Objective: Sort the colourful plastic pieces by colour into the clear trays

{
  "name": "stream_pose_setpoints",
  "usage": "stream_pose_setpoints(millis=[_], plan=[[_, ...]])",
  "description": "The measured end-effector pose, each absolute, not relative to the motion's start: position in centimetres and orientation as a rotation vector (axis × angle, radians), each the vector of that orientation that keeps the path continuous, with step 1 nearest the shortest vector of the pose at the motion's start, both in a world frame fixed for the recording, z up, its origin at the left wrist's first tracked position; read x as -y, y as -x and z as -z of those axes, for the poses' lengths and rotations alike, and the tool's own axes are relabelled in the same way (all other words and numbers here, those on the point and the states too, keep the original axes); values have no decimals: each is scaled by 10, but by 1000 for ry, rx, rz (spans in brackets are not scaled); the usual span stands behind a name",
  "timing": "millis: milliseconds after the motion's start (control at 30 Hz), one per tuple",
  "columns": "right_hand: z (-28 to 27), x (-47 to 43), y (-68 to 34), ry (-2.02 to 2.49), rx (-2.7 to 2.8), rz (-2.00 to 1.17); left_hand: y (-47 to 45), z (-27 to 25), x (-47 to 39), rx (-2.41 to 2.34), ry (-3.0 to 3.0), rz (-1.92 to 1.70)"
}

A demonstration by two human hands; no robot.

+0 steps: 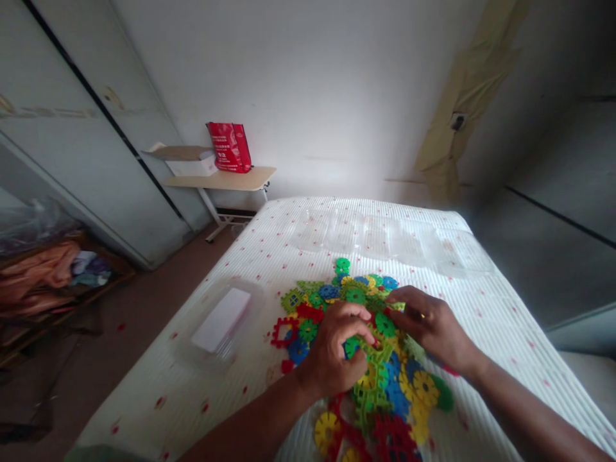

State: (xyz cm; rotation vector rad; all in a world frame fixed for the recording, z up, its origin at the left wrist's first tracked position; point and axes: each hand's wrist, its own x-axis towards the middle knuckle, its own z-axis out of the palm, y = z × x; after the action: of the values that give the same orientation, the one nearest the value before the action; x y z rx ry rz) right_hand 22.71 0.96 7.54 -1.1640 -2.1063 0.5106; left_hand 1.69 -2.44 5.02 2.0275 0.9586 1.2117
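Note:
A heap of plastic building pieces in green, yellow, blue and red lies on the patterned sheet. My left hand (334,346) rests over the middle of it, fingers bent and thumb apart, fingertips touching lime-green pieces (382,350). On the heap's right side, my right hand (433,324) reaches in with bent, parted fingers, beside a green notched disc (384,324) and a small red piece. I see no piece clearly gripped in either hand. Near the front are a yellow disc (327,431) and a dark red square piece (394,439). A red square frame (280,332) lies at left.
To the left, a clear plastic container (262,301) holds a white rectangular block (222,319). Clear divided trays (375,237) lie across the far part of the sheet. Beyond the bed, a small table (250,178) carries a red bag (230,147) and a white box (192,167).

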Motion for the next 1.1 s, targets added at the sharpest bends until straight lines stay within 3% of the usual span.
stream_pose_setpoints(millis=[267, 400, 500, 667, 833, 1100], plan=[[-75, -85, -179, 1141, 2395, -369, 14, -50, 42, -905, -2147, -1125], [-65, -116, -140, 1350, 2682, -272, 44, -46, 53, -1149, -2267, -1096], [-56, -126, -123, 1500, 2786, -232, 70, -36, 65, -1403, -2439, -843], [-55, -131, -119, 1517, 2815, -266, 86, 1, 86, -1413, -2653, -481], [-68, -135, -131, 1381, 2812, -384, 60, 31, 93, -1425, -2885, -686], [-91, -86, -181, 1021, 2295, -684, 20, 8, 101, -1320, -2876, -761]])
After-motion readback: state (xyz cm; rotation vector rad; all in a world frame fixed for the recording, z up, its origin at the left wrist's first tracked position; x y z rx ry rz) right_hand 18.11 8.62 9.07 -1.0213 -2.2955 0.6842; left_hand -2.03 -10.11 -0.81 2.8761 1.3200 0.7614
